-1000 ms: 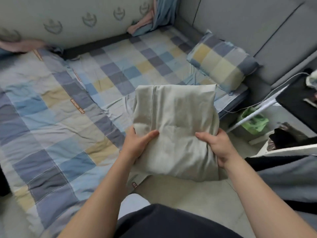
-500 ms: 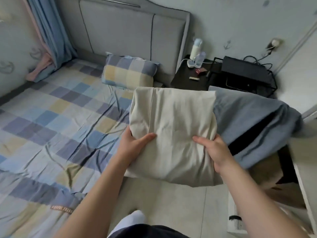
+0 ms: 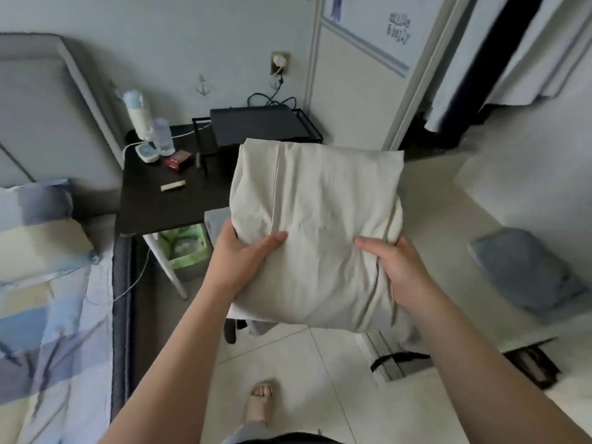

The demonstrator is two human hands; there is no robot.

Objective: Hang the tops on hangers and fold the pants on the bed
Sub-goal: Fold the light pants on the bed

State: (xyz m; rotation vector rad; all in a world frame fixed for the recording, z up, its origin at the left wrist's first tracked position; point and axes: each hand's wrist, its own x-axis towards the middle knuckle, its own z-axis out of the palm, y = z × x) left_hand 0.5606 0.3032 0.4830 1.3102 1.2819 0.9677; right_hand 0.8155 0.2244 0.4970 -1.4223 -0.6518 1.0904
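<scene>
Holding a folded beige pair of pants (image 3: 317, 225) up in the air with both arms outstretched, above the tiled floor (image 3: 288, 363) and apart from the bed (image 3: 48, 315) at the left edge. Gripped at the lower left by the left hand (image 3: 243, 261), thumb flat across the front and fingers tucked behind; clasped at the lower right by the right hand (image 3: 397, 270), thumb on the front, fingers curled round the back of the cloth. Behind the bundle, a dark tabletop (image 3: 166, 203) beside the bed, carrying two clear bottles (image 3: 137, 110), a small red box (image 3: 177, 159) and a black box (image 3: 256, 126) in a wire rack. Under the tabletop, a green-lined bin (image 3: 184, 248). Down on the floor, one bare foot (image 3: 259, 402). Off to the right, a blue-grey bundle (image 3: 525, 270), too blurred to identify.
</scene>
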